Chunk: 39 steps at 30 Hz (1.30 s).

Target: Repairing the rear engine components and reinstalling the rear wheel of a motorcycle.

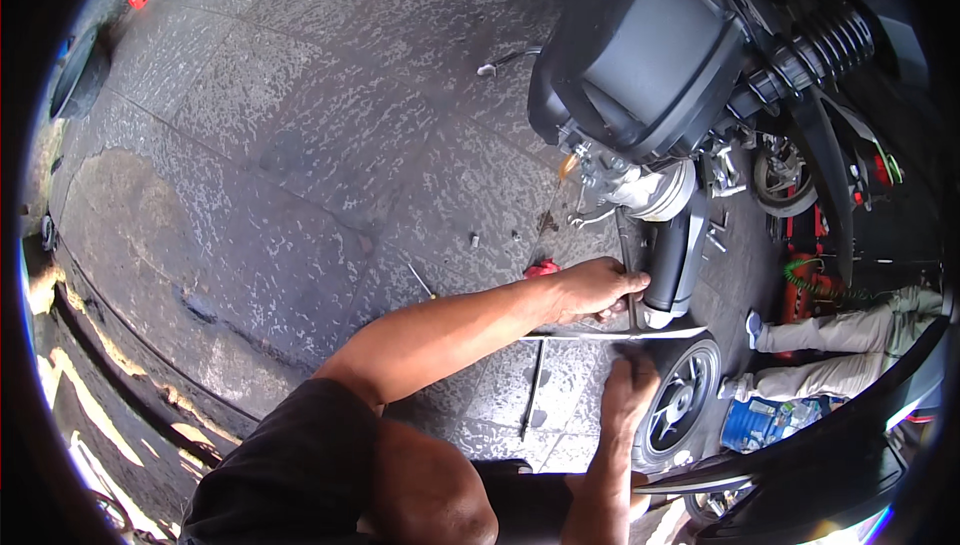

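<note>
In the head view, the left hand (595, 290) is touching a dark bar (632, 317) beside a black cylinder (665, 265) — whether its grip is clasping it, I cannot tell. The bar is meeting a flat metal strip (660, 333). Below, the right hand (630, 390) is hovering near a wheel (683, 400), fingers bent — too blurred to tell what it's holding.

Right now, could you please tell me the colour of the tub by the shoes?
The tub is blue, best seen in the head view.

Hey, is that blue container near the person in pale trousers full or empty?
Not empty: a jumble of items shows in the blue container. I cannot tell how deep they go.
</note>
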### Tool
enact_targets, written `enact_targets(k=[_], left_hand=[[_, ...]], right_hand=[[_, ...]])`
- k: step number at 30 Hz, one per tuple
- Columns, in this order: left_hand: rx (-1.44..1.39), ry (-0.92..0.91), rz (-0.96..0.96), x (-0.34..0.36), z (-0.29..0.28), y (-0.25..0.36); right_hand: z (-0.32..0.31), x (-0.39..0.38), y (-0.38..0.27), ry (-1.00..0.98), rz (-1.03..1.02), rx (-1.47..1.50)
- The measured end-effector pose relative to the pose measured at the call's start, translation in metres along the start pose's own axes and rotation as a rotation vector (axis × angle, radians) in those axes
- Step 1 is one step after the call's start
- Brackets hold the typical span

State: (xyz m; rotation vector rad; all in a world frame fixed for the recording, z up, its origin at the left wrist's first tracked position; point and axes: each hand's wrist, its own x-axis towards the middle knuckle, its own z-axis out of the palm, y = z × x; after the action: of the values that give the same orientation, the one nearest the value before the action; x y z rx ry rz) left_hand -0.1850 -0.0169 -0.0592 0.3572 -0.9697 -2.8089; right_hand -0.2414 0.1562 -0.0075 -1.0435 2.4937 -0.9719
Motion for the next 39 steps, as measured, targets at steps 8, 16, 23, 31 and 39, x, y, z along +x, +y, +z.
enact_targets(k=[8,16,23,31,39], left_hand=[[-0.096,-0.055,-0.005,0.001,0.001,-0.002],[-0.047,0.01,0.002,0.002,0.003,0.001],[-0.06,0.044,0.026,0.001,-0.004,0.0],[0.724,0.053,-0.037,-0.023,-0.015,-0.069],[1.0,0.048,-0.32,-0.086,-0.089,-0.264]], right_hand=[[0.018,-0.011,-0.025,-0.165,-0.178,-0.043],[0.012,-0.038,-0.013,-0.345,-0.235,-0.592],[-0.002,-0.016,0.035,-0.161,-0.039,-0.228],[-0.03,0.054,0.069,0.479,0.07,0.059],[0.114,0.124,-0.027,0.259,0.025,0.259]])
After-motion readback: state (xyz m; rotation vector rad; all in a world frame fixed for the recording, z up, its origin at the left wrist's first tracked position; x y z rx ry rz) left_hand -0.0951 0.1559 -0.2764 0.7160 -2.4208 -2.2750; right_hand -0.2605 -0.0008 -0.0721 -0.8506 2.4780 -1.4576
